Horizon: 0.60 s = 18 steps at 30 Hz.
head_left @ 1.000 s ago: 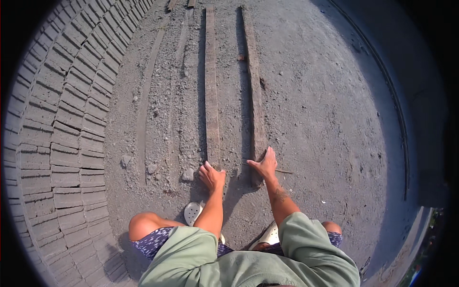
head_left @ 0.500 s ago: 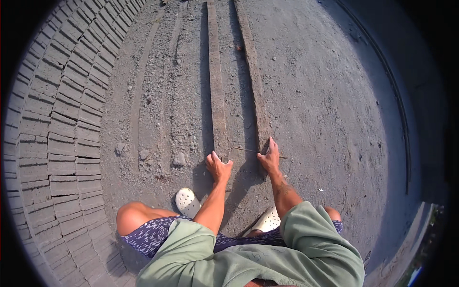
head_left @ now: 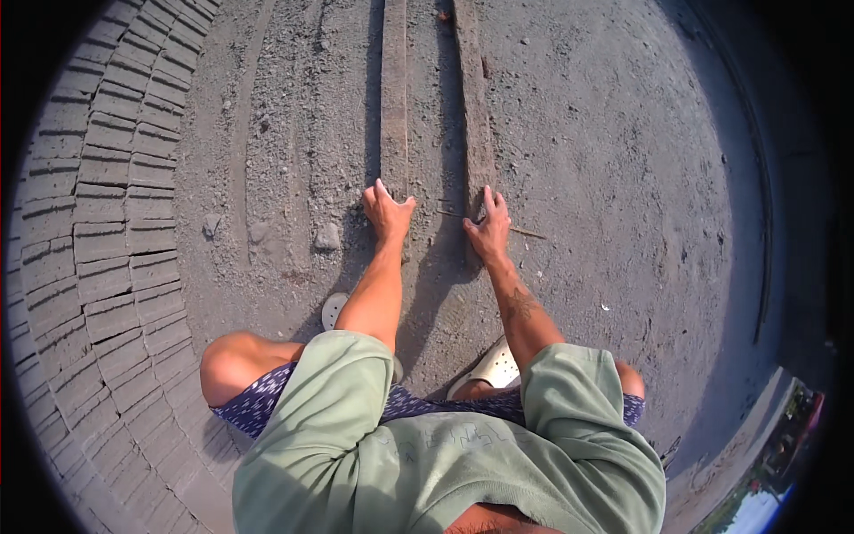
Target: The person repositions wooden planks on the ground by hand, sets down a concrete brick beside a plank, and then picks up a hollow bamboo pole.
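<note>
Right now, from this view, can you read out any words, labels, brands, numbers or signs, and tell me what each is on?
None can be read.
Green shirt: faint lettering across it, too faint and creased to read.
Right forearm tattoo: a dark design, no readable letters.
Left wooden board and right wooden board: no marking visible.
Stacked grey blocks: grooves, no lettering visible.

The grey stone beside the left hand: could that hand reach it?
Probably yes: only gritty ground shows between the stone and the left hand, though that hand is at the left plank.
</note>
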### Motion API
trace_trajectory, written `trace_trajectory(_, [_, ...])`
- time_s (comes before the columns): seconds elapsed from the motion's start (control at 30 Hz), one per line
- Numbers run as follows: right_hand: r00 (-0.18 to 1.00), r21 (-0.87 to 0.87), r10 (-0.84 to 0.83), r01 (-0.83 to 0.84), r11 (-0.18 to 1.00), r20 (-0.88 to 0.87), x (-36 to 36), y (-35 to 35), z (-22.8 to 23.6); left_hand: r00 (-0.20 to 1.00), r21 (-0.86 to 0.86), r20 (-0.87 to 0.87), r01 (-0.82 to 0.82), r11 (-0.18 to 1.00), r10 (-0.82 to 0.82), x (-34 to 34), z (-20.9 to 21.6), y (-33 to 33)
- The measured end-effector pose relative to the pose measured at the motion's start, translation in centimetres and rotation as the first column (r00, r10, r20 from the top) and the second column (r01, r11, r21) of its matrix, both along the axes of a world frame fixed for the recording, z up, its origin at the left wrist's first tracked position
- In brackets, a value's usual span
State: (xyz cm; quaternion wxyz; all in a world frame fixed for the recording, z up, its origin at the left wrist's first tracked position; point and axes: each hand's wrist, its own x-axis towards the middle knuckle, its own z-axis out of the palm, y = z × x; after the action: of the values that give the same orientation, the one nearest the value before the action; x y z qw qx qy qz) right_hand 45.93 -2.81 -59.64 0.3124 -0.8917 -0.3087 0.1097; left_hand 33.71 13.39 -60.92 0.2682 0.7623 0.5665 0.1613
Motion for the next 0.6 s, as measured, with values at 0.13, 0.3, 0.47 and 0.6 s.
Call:
trace_trajectory(0.13, [0.999, 0.044, -0.015, 0.017, 0.999, -0.045, 0.6, -0.1, 1.0, 0.999, -0.066, -0.052, -0.021, 0.998, 0.017, -1.4, 1.9, -3.7])
trace_trajectory(0.3, [0.990, 0.181, -0.049, 0.072, 0.981, -0.128, -0.1, -1.8, 0.1, 0.974, -0.040, -0.227, -0.006, 0.999, -0.003, -5.9, 2.2, -8.8])
trace_trajectory(0.47, [0.993, -0.079, -0.115, 0.115, 0.990, 0.005, -3.8, -4.3, -0.3, 0.972, 0.005, -0.231, -0.048, 0.999, 0.048, -6.0, 1.2, -8.6])
trace_trajectory(0.6, [0.990, -0.012, -0.141, 0.141, 0.990, -0.001, -3.7, -4.6, -1.3, 0.984, -0.031, -0.164, -0.072, 0.997, 0.066, -5.2, 1.5, -9.0])
